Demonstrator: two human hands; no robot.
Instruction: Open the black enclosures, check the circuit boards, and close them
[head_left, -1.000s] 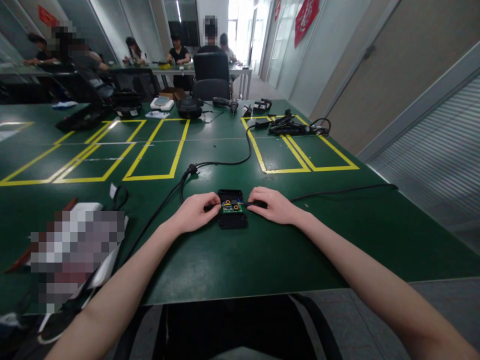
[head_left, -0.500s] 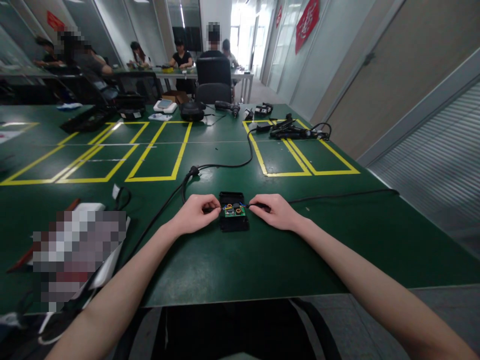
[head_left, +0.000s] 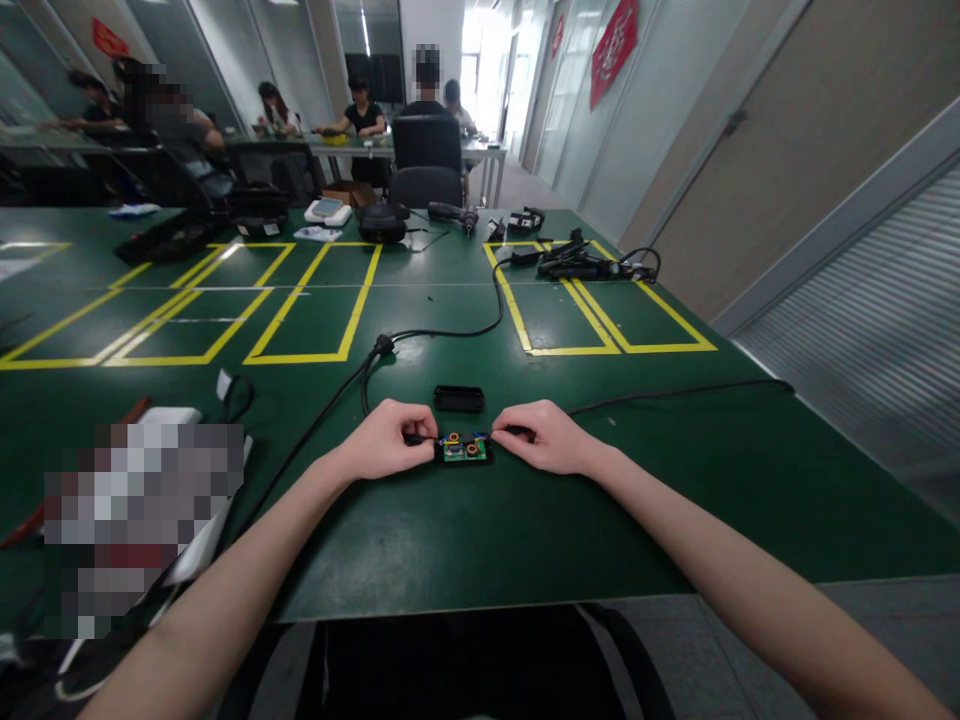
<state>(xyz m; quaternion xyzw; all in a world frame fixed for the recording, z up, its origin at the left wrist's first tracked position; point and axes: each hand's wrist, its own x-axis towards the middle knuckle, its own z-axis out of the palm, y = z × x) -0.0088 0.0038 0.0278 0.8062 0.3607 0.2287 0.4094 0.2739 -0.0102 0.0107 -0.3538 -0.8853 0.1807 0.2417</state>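
Note:
A small green circuit board [head_left: 464, 448] with copper coils sits in a black case half on the green table [head_left: 480, 540], between my hands. My left hand [head_left: 390, 440] is closed, pinching the black cable end at the board's left side. My right hand [head_left: 541, 437] is closed, pinching the black cable [head_left: 675, 392] at the board's right side. The other black case half [head_left: 458, 399] lies by itself on the table just behind the board.
A black cord [head_left: 442, 328] loops away toward tools [head_left: 585, 262] at the far right. Yellow tape rectangles [head_left: 315, 300] mark the table. A blurred object lies at the left [head_left: 142, 520]. People sit at tables in the back, with chairs [head_left: 426, 160].
The board in its case half has slid toward me with both hands, and the other black case half now lies apart behind it.

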